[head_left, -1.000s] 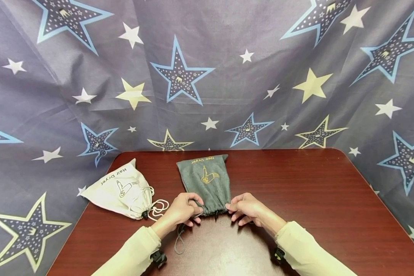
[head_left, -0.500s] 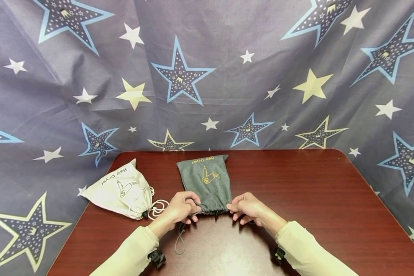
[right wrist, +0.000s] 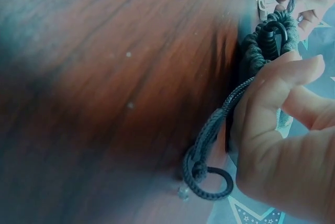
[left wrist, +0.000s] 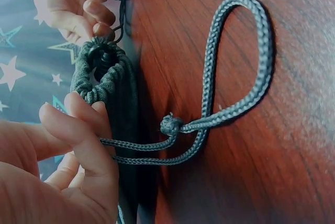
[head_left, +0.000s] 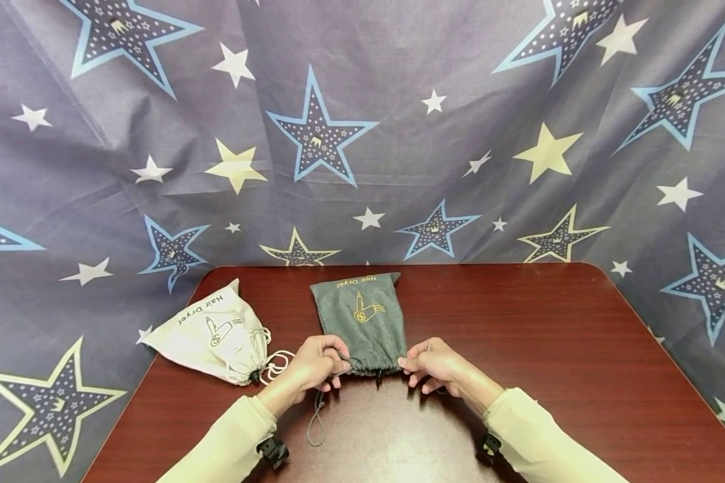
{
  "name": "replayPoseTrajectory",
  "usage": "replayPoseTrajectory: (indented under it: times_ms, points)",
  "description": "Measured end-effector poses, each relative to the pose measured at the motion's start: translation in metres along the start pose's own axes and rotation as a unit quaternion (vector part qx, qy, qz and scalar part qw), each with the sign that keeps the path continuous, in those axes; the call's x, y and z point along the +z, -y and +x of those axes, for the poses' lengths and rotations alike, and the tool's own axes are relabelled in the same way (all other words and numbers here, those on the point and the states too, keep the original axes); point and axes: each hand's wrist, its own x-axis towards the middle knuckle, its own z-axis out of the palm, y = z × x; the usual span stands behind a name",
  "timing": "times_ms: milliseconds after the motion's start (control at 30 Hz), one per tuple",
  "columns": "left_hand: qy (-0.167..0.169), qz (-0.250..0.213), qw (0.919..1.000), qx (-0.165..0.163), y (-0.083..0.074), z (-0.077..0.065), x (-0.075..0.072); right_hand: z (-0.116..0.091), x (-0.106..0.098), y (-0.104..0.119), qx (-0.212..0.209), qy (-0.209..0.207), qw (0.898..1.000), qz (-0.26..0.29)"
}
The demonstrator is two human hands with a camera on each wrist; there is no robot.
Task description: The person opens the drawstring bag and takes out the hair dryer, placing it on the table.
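Observation:
A dark grey drawstring bag (head_left: 362, 315) marked "Hair Dryer" lies on the table, its gathered mouth towards me. My left hand (head_left: 314, 362) pinches the grey drawstring at the left side of the mouth; a knotted cord loop (left wrist: 235, 62) hangs from those fingers. At the mouth's right corner my right hand (head_left: 435, 365) pinches the drawstring close against the cloth, and another knotted cord end (right wrist: 207, 156) trails below it. Inside the partly drawn mouth shows a black ribbed cable end with a small loop (right wrist: 272, 38).
A cream drawstring bag (head_left: 217, 335), also marked "Hair Dryer", lies left of the grey one, with its white cords and black toggle (head_left: 256, 376) beside my left hand. The red-brown table (head_left: 519, 315) meets a star-patterned cloth (head_left: 399, 154) at the back.
My left hand has drawn slightly left, away from the bag, with the cord in its fingers. The right hand has shifted a little right with the bag's corner.

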Motion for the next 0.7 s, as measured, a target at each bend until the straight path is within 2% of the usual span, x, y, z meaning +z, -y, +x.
replayPoseTrajectory:
  times_ms: [700]
  points:
    - [0.005, -0.004, 1.0, -0.007, -0.0032, -0.0032, -0.0032, -0.0025, -0.0018, -0.0004, 0.0, -0.003, 1.0, 0.002]
